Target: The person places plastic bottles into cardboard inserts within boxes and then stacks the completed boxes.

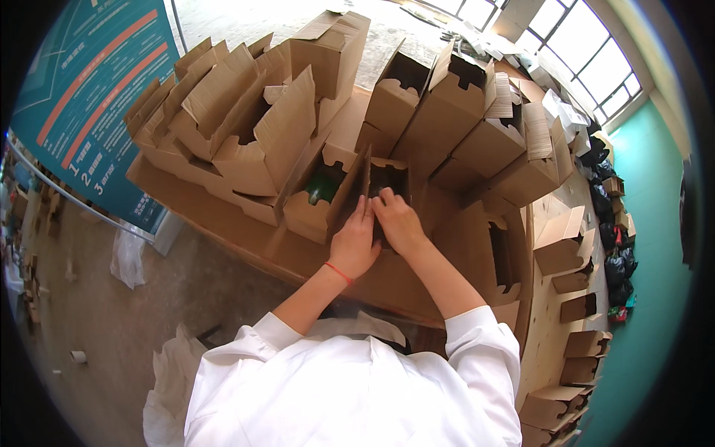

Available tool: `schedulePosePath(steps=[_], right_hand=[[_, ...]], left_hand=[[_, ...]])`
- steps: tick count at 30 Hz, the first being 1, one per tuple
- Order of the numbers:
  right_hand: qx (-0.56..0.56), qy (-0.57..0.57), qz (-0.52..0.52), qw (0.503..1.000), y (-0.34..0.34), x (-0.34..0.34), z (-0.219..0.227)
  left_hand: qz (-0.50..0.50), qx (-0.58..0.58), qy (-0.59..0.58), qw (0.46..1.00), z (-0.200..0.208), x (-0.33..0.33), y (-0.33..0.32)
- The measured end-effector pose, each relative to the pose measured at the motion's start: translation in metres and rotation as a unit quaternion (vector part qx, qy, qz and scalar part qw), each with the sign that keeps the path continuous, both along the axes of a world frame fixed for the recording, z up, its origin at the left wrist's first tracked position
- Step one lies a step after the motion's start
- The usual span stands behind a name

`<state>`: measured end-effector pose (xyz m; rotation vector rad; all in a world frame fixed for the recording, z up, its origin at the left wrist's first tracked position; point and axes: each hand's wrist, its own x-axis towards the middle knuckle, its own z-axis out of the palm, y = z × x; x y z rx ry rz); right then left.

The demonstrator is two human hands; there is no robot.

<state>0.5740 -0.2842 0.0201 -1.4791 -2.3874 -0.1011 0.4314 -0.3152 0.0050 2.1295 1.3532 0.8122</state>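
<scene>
An open-topped narrow brown cardboard box point(389, 177) stands in front of me on the table. My left hand point(355, 242), with a red string at the wrist, lies along its left wall, fingers together and the thumb out of sight. Over the near edge of the same box curl the bent fingers of my right hand point(398, 222). The inside is dark, and my fingers hide part of the near side. Just left of it stands a second cardboard carton point(304, 220) with something green and shiny inside, possibly a bottle.
Rows of open cartons fill the table's left point(264, 160) and right point(465, 123) sides. Another carton point(477, 242) sits near my right forearm. The wooden table edge point(257, 261) curves before me. A teal banner point(104, 97) stands left; more boxes point(562, 249) line the right.
</scene>
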Motion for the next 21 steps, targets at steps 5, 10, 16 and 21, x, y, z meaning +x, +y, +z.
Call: schedulePosePath(steps=[5, 10, 16, 21], right_hand=[[-0.202, 0.055, -0.012, 0.978, 0.002, 0.003, -0.004], [-0.291, 0.001, -0.078, 0.954, 0.011, 0.001, -0.025], [-0.364, 0.012, -0.152, 0.919, 0.02, 0.001, -0.027], [0.068, 0.209, -0.087, 0.972, -0.04, 0.0, 0.009]], left_hand=[[0.004, 0.019, 0.008, 1.0, -0.013, -0.003, 0.005], [-0.018, 0.016, 0.023, 0.999, -0.007, 0.0, 0.006], [-0.06, -0.01, 0.039, 0.997, 0.001, -0.002, 0.01], [-0.059, -0.074, -0.174, 0.98, -0.023, -0.011, 0.016]])
